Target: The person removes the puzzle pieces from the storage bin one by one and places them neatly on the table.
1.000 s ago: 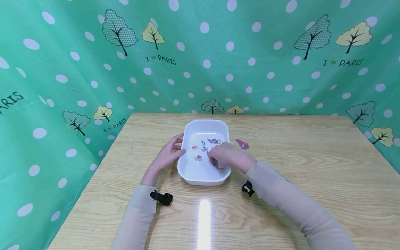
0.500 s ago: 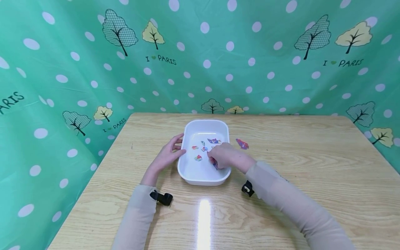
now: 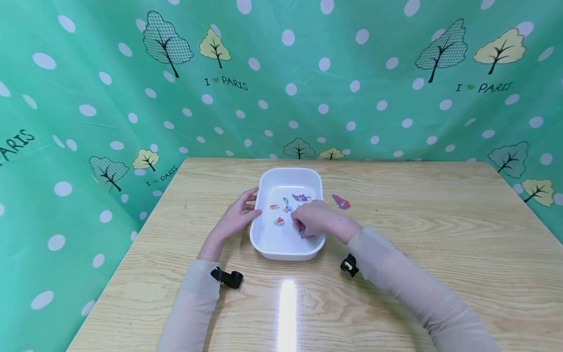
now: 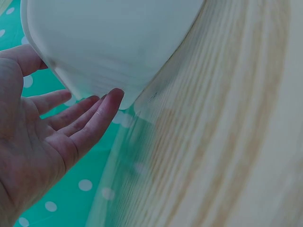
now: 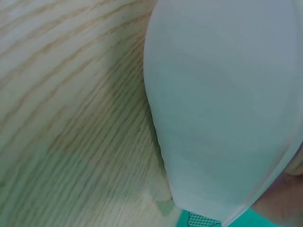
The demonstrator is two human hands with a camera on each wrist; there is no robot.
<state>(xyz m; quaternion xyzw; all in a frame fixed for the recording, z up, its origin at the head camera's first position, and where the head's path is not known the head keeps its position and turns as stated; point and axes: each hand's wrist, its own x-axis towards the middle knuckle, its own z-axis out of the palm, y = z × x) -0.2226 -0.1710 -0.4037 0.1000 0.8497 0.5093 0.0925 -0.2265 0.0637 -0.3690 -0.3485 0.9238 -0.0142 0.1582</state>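
A white plastic tub (image 3: pixel 274 242) stands on the table with several small colourful cut-out pictures on its floor, among them a purple one (image 3: pixel 301 198) and a red-green one (image 3: pixel 279 221). My left hand (image 3: pixel 237 215) holds the tub's left side, thumb over the rim; in the left wrist view its other fingers (image 4: pixel 94 118) lie loosely along the outer wall. Inside the tub, my right hand (image 3: pixel 314 217) is bent downward with curled fingers, pinching a small dark blue cut-out (image 3: pixel 301 233). Its fingertips are partly hidden. In the right wrist view the tub's wall (image 5: pixel 222 104) covers most of that hand.
A red-purple cut-out (image 3: pixel 341 202) lies on the wooden table (image 3: pixel 440 220) just right of the tub. Black wrist cameras sit at both cuffs, the left one (image 3: pixel 228 278) near the table's surface. A green dotted curtain (image 3: pixel 281 107) hangs behind the table.
The dark blue cut-out and the right fingertips have shifted very slightly left. The left hand and the tub stay in place.
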